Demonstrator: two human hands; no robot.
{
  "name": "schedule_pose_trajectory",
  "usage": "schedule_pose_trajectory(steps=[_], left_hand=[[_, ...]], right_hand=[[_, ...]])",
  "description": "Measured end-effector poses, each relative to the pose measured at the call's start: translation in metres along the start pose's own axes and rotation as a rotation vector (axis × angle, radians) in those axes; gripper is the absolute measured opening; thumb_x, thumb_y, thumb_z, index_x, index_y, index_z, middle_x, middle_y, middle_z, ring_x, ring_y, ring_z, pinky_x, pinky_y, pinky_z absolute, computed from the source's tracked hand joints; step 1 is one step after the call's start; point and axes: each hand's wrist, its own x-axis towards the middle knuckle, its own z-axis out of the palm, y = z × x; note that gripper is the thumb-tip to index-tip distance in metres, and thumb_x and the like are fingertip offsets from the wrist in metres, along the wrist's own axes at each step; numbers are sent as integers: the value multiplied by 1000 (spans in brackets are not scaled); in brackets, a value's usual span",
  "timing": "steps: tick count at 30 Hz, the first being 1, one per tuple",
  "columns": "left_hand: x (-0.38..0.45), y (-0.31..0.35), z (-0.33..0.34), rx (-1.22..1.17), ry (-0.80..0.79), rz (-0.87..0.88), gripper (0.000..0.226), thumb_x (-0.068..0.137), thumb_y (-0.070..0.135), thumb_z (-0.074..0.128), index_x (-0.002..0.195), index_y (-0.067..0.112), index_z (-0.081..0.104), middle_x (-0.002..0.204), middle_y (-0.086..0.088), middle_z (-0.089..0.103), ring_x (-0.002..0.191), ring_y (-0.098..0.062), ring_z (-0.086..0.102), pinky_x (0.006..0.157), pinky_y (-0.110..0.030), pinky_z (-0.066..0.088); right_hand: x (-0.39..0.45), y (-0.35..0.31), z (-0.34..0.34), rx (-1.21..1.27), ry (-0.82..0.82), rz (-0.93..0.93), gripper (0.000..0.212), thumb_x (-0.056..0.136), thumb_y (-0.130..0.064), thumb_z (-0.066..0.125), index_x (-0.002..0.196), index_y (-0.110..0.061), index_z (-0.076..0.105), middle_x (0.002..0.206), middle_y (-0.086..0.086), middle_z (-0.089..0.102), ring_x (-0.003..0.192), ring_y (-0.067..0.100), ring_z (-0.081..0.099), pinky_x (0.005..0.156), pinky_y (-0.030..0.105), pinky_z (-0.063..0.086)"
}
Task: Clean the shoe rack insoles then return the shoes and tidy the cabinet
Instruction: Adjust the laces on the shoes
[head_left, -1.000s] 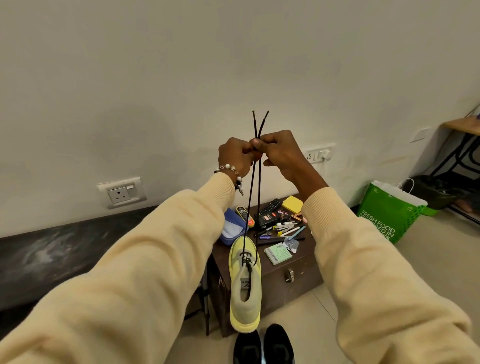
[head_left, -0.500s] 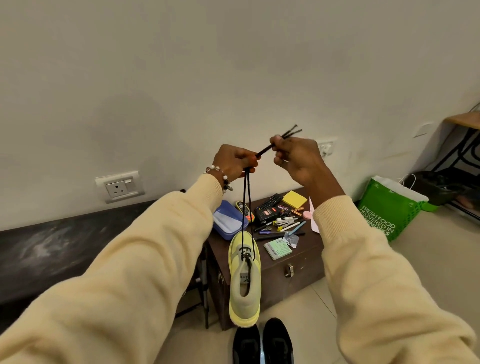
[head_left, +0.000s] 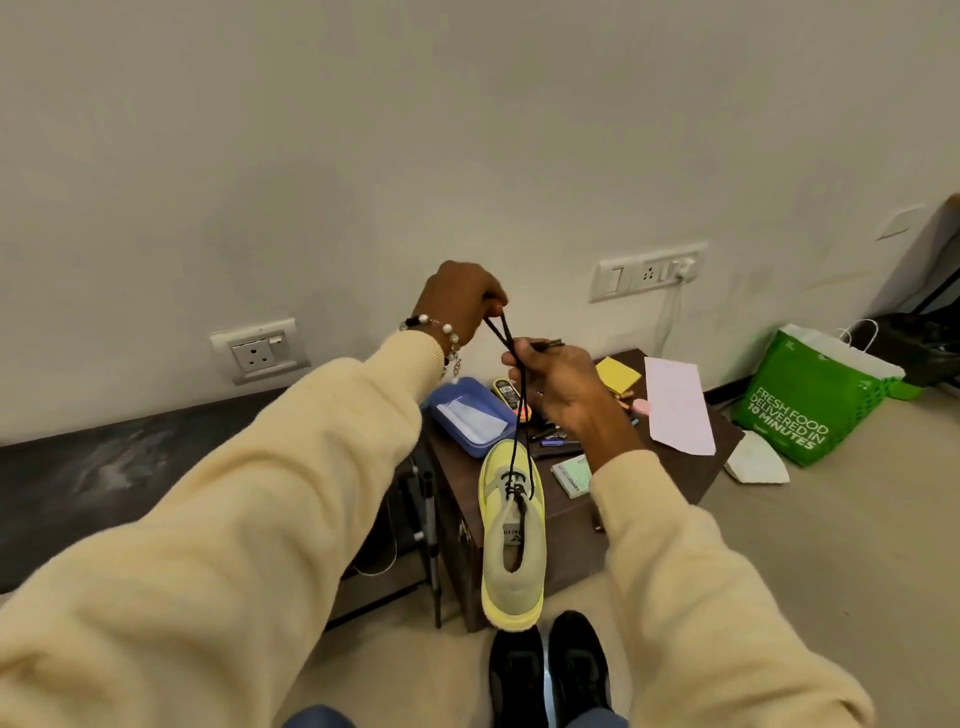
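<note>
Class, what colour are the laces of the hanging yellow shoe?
Black. The laces show best in the head view, running from the shoe up to both hands.

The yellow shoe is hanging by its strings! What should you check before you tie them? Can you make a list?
1. Left hand pinches a loop of the thin black shoelaces: ok.
2. Right hand grips the lace ends, tips poking out: ok.
3. Pale yellow knit sneaker hangs free from the laces, toe up: ok.
4. Laces threaded through the top eyelets: ok.
5. Knot already formed: cannot tell, the hands hide it.
6. Room to set the sneaker on the dark brown wooden cabinet: not ok, the top behind the sneaker is crowded with a blue plastic box, pens and papers.
</note>
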Motion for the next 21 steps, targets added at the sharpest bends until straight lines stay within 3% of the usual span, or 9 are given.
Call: schedule_pose_trajectory(steps=[3, 5, 7, 10, 13, 15, 17, 19, 21], left_hand=[[-22, -26, 33, -413, 33, -295, 15, 90, 6, 61, 97, 1, 74, 93, -21, 72, 84, -33, 68, 82, -39, 56], [-40, -33, 65, -599, -28, -453, 16, 92, 2, 57, 98, -3, 71, 97, -24, 71, 89, -33, 68, 84, -41, 56], [-54, -28, 97, -792, -107, -537, 16, 93, -4, 52, 99, -4, 66, 104, -21, 67, 99, -30, 62, 88, -39, 51], [-65, -5, 132, -1190, -103, -657, 22, 97, -5, 37, 97, 0, 58, 105, -20, 57, 104, -30, 53, 88, -38, 46], [-68, 7, 147, -1499, -147, -626, 28, 98, -5, 28, 109, -8, 54, 101, -29, 64, 94, -37, 65, 81, -35, 54], [-64, 2, 146, -1510, -116, -607, 19, 99, -4, 37, 92, -3, 55, 78, -19, 69, 70, -29, 69, 71, -35, 59], [-58, -8, 139, -1394, -47, -567, 16, 94, -8, 48, 84, 0, 57, 71, -13, 66, 58, -17, 67, 65, -30, 57], [-54, -14, 131, -1127, -39, -463, 8, 89, -9, 58, 89, -3, 63, 79, -18, 67, 55, -8, 64, 60, -17, 54], [-51, -17, 125, -711, -37, -351, 12, 82, 2, 71, 94, 1, 73, 87, -16, 72, 64, -5, 62, 61, -7, 45]], right_hand=[[4, -17, -6, -315, 57, -129, 17, 85, 1, 65, 98, 11, 65, 72, 12, 68, 63, 19, 64, 62, 23, 55], [7, -25, -5, -518, 40, -195, 15, 81, 3, 68, 93, 12, 66, 78, 19, 67, 72, 27, 65, 70, 31, 57], [9, -30, -3, -697, -13, -217, 14, 80, -1, 72, 90, 8, 69, 84, 21, 69, 79, 32, 68, 79, 39, 57], [15, -31, -1, -1030, -19, -228, 16, 79, -15, 76, 91, -6, 74, 86, 11, 73, 89, 27, 68, 89, 48, 52], [17, -31, -10, -1110, 2, -248, 14, 80, -19, 75, 90, -11, 74, 87, 8, 74, 88, 19, 67, 88, 40, 50], [13, -29, -25, -893, 31, -279, 8, 80, -11, 74, 86, -7, 73, 82, 11, 73, 76, 15, 67, 79, 34, 52], [10, -19, -40, -577, 119, -268, 3, 79, -5, 73, 82, -6, 72, 75, 11, 70, 68, 14, 67, 70, 31, 53], [10, 4, -49, -340, 249, -173, 6, 81, -6, 72, 81, -11, 70, 76, 7, 70, 70, 17, 67, 65, 31, 52], [9, 35, -53, -134, 363, -70, 6, 83, -10, 70, 82, -15, 68, 77, 3, 71, 70, 16, 66, 59, 28, 51]])
